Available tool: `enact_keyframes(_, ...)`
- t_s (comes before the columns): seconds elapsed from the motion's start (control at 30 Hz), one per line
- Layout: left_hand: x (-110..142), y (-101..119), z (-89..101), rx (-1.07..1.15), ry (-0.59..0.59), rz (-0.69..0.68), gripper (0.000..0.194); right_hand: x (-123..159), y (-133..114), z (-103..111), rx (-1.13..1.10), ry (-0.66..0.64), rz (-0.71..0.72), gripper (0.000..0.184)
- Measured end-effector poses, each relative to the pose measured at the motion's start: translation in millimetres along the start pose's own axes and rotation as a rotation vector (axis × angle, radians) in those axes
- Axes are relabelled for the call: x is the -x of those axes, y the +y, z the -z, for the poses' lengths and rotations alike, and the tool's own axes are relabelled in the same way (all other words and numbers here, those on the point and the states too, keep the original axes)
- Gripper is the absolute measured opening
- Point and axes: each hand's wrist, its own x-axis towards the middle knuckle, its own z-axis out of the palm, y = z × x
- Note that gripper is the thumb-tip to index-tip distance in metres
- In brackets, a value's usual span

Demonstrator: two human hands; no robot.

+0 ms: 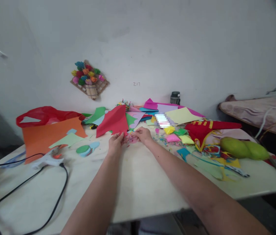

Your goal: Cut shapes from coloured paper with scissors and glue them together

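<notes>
Both hands meet at the middle of the table over a small pink piece (133, 138), probably paper, with tiny coloured bits around it. My left hand (115, 142) is closed, fingertips pinched at the left side of this piece, just below a red paper sheet (114, 121) with a cut lower edge. From the other side, my right hand (143, 134) pinches with thumb and forefinger. What sits between the fingertips of each hand is too small to make out. To the left lie green and light-blue paper circles (83, 150).
A white glue gun (47, 160) with a looping black cord lies left, near orange paper (45, 137) and a red bag (50, 115). On the right are bright small packets (173, 137), paper scraps, scissors (238, 171) and green fruit (244, 148). A phone (162, 120) lies behind.
</notes>
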Motion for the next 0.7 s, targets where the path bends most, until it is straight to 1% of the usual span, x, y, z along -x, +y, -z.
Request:
enact_keyframes(0.07, -1, -1, -0.6, -0.002, -0.009, 0.009, 0.026, -6, 5, 9, 0.083, -0.016, 0.047, 0.01)
enact_keyframes(0.13, -1, -1, -1.9, 0.002, -0.027, 0.023, 0.023, -11, 7, 15, 0.18, 0.006, 0.103, 0.019)
enact_keyframes(0.2, -1, -2, -3.2, -0.001, -0.055, 0.043, 0.019, -15, 5, 16, 0.252, 0.042, 0.147, 0.025)
enact_keyframes(0.27, -1, -2, -4.2, -0.011, -0.071, 0.062, 0.017, -16, 3, 10, 0.251, 0.061, 0.162, 0.023)
enact_keyframes(0.3, 0, -2, -4.5, -0.013, -0.07, 0.065, 0.017, -15, 3, 6, 0.219, 0.048, 0.154, 0.019)
enact_keyframes(0.4, 1, -2, -4.8, -0.003, -0.054, 0.054, 0.021, -11, 5, -8, 0.121, 0.025, 0.122, 0.015)
enact_keyframes(0.5, 2, -2, -4.5, -0.009, -0.066, 0.057, 0.024, -6, 10, -13, 0.106, 0.03, 0.134, 0.013)
enact_keyframes(0.53, 2, -1, -4.4, -0.019, -0.072, 0.062, 0.023, -4, 12, -13, 0.107, 0.032, 0.129, 0.015)
enact_keyframes(0.63, 2, -1, -3.8, -0.042, -0.075, 0.064, 0.022, -1, 14, -8, 0.134, 0.032, 0.103, 0.029)
enact_keyframes(0.7, 1, -1, -3.4, -0.054, -0.085, 0.069, 0.021, 1, 15, -6, 0.176, 0.046, 0.114, 0.037)
